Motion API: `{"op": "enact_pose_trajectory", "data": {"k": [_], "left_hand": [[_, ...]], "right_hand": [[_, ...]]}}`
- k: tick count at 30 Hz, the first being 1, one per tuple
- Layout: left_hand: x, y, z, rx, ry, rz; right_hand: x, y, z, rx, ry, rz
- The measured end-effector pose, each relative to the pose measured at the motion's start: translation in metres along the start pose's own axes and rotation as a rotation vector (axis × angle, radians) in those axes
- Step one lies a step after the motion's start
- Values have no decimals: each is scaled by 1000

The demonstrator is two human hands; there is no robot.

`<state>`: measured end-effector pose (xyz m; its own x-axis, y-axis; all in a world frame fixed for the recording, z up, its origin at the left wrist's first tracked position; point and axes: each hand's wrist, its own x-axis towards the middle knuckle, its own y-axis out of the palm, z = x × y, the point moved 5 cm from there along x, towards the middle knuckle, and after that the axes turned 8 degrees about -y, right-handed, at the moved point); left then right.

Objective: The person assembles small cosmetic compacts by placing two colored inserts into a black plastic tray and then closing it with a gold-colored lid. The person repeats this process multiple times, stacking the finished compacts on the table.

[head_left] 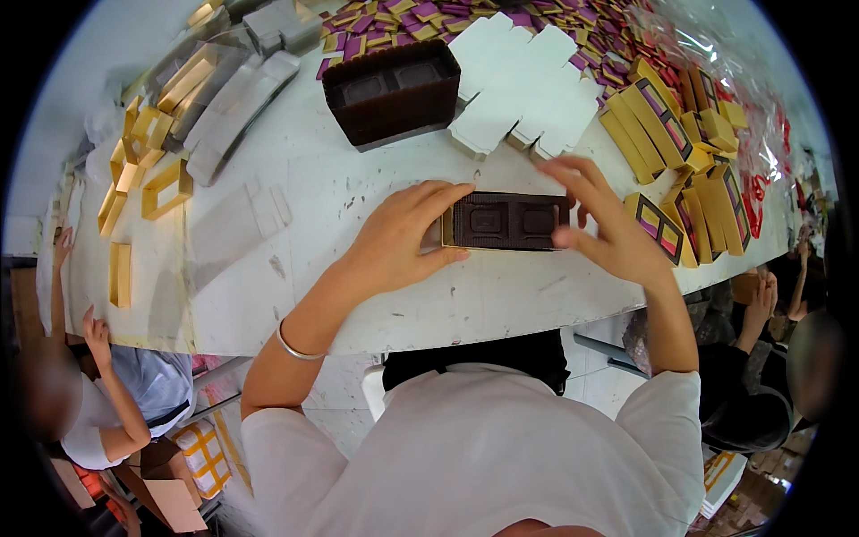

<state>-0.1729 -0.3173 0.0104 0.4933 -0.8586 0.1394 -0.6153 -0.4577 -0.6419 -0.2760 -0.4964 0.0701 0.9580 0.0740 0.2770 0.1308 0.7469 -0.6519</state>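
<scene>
On the white table (331, 322), a dark brown tray (513, 221) with two hollows sits inside a gold box (448, 229), between the hands. The left hand (398, 234) is clamped on the box's left end; the right hand (613, 234) has its fingers apart about the other end, contact unclear. Behind stands a stack of brown trays (394, 118); windowed boxes (649, 121) lie at right

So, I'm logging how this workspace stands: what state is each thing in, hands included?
Brown tray: face up, recesses look empty
Gold box: open-topped, around the brown tray
Left hand: gripping the gold box's left end
Right hand: open, at its right end
Brown tray stack: nested
White card pieces: piled, overlapping
Gold frames: folded up, scattered
Windowed cartons: assembled, heaped
Clear plastic: crumpled
</scene>
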Motion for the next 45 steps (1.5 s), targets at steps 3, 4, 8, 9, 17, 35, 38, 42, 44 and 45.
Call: {"op": "enact_pose_trajectory", "data": {"k": [3,4,8,9,17,35,38,42,44,45], "left_hand": [[0,3,-1,-15,52,-27],[2,4,-1,-61,51,0],[4,3,-2,-215,-77,128],[3,3,-1,-205,-80,129],[5,2,-1,-161,-70,132],[0,2,0,-33,39,85],[-2,3,0,-17,46,72],[3,6,0,-36,41,92],[1,6,2,-26,38,63],[-2,6,5,-1,36,38]], "right_hand": [[-16,-7,-3,-81,-170,236],[-23,-2,-8,-118,-191,245],[-23,11,-7,-433,-403,292],[-20,14,-6,-529,-462,326],[-48,46,-6,-563,-290,392],[250,22,-128,-1025,160,110],[257,22,-128,-942,16,3],[231,-19,-131,-574,-195,-308],[203,-32,-110,-93,-231,-368],[180,-32,-89,149,-177,-366]]}}
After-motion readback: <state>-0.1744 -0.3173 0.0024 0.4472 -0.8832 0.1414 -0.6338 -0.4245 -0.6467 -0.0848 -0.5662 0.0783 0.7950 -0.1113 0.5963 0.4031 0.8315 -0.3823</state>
